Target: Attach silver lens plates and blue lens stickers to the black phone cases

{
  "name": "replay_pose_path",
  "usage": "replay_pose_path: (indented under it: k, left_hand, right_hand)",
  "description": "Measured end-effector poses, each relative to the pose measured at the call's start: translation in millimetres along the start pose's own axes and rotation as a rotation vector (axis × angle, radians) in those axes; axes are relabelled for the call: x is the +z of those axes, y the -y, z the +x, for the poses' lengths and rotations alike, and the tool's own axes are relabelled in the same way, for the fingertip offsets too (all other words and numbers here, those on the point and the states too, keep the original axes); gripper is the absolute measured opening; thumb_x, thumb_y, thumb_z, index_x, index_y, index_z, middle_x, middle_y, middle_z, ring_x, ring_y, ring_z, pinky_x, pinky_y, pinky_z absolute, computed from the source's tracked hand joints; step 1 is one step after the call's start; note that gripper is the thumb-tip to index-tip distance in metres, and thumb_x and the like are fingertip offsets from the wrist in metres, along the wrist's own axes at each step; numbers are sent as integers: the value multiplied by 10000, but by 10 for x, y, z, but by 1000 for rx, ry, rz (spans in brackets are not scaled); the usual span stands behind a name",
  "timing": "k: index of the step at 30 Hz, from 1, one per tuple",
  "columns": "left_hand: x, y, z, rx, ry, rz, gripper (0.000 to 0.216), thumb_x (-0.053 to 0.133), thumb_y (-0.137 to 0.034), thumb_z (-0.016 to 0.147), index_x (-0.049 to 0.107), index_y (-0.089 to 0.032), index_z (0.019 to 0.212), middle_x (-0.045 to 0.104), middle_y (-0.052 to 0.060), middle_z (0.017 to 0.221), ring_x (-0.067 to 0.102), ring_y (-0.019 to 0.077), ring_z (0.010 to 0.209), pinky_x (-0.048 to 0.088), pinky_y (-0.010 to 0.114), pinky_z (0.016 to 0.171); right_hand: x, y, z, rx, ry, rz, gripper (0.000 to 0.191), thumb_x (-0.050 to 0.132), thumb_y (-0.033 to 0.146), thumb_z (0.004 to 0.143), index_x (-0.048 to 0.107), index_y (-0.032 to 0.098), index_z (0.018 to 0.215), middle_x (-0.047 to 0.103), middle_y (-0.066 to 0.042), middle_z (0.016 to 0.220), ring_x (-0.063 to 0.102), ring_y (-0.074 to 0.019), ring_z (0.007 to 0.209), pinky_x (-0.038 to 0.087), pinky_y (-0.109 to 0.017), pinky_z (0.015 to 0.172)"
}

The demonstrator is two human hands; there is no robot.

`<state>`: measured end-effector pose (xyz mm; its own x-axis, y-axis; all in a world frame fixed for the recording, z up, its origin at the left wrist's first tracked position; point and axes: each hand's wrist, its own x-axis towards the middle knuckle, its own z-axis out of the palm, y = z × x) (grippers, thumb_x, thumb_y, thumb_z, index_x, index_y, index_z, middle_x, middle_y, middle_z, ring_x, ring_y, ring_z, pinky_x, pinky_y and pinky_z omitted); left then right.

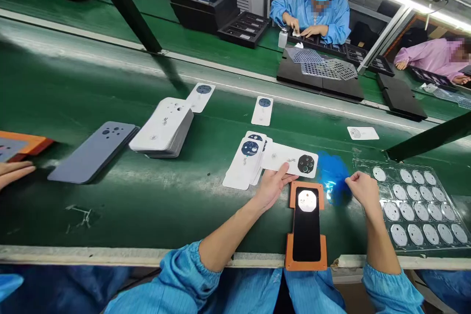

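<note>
My left hand point(273, 184) pinches the near edge of a white phone back cover point(290, 159) with a dark round camera ring, lying flat on the green belt. To its left lies a small fanned pile of similar covers point(246, 163). Just below stands an orange and black jig point(306, 225) holding a round silver disc at its top. My right hand point(362, 187) hovers with curled fingers beside a blue film patch point(333, 176), at the left edge of a clear tray of round discs point(412, 206). Whether it holds anything is hidden.
A stack of white covers point(164, 127) and a grey-blue cover point(93, 151) lie at the left, near another person's fingers point(14, 171). Single covers point(262, 110) ride the belt. Black trays point(320, 78) and two seated workers are across the belt.
</note>
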<state>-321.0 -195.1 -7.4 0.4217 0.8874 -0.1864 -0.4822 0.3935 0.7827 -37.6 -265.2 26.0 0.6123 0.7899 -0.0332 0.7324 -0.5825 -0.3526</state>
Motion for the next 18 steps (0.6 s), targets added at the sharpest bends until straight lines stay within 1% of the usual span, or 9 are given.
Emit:
replay_pose_path:
  k: [2,4,6,8,10,11,13,16,18]
  left_hand:
    - [17,-101,-86,49,17,228,351,675,-465,881,727,-120,915,748,113,1044,705,241,994,561,450,988]
    - [43,-219,-216,140,80,553,320,598,-421,939,737,-133,930,753,104,1036,701,247,1022,566,416,979]
    - [76,-315,-373,325,284,880,289,508,-325,986,714,-160,1103,735,100,1137,686,241,1089,561,388,988]
    - [109,-343,-524,589,533,1158,338,451,-222,994,625,-149,1275,687,131,1251,656,241,1166,550,381,1010]
    - [127,-284,-640,838,652,1411,373,442,-130,976,558,-91,1329,665,176,1272,642,252,1193,549,390,1016]
    - [129,-229,-680,932,649,1527,362,446,-94,966,556,-60,1309,675,191,1241,652,259,1177,554,392,1009]
    - [117,-99,-723,1034,619,1699,324,457,-47,950,573,-25,1252,698,197,1174,675,265,1135,561,387,998]
    - [84,53,-720,1055,618,1792,319,466,-61,958,563,-34,1260,693,195,1189,668,258,1152,556,373,1010]
    - [70,95,-702,1029,619,1806,331,443,-77,975,549,-58,1287,690,181,1205,654,247,1180,550,366,1020]
  right_hand:
    - [-111,-5,-112,-38,-69,32,130,600,300,762,624,212,670,658,-34,626,579,-208,599,393,-316,623]
    - [-210,41,-298,-179,-145,145,155,578,333,830,660,203,809,693,-37,731,621,-197,648,456,-317,659]
    - [-258,115,-531,-418,-162,271,167,564,323,882,670,203,930,716,-51,851,661,-194,728,520,-323,707]
    - [-226,186,-773,-675,-80,325,185,533,267,926,662,214,1048,723,-70,988,690,-203,870,565,-342,794]
    - [-121,227,-977,-887,25,306,284,488,189,948,632,215,1192,705,-91,1140,677,-210,1041,575,-364,903]
    - [-52,231,-1055,-965,49,289,352,461,144,950,606,213,1263,687,-98,1205,658,-209,1111,569,-373,948]
    - [86,206,-1155,-1067,19,250,453,426,79,942,568,212,1352,669,-104,1262,638,-210,1171,565,-387,988]
    - [228,125,-1191,-1126,-89,199,467,438,75,959,569,218,1383,690,-106,1238,653,-225,1162,581,-404,983]
    - [263,73,-1178,-1135,-115,165,451,458,98,973,565,213,1397,688,-109,1250,649,-236,1178,582,-407,991]
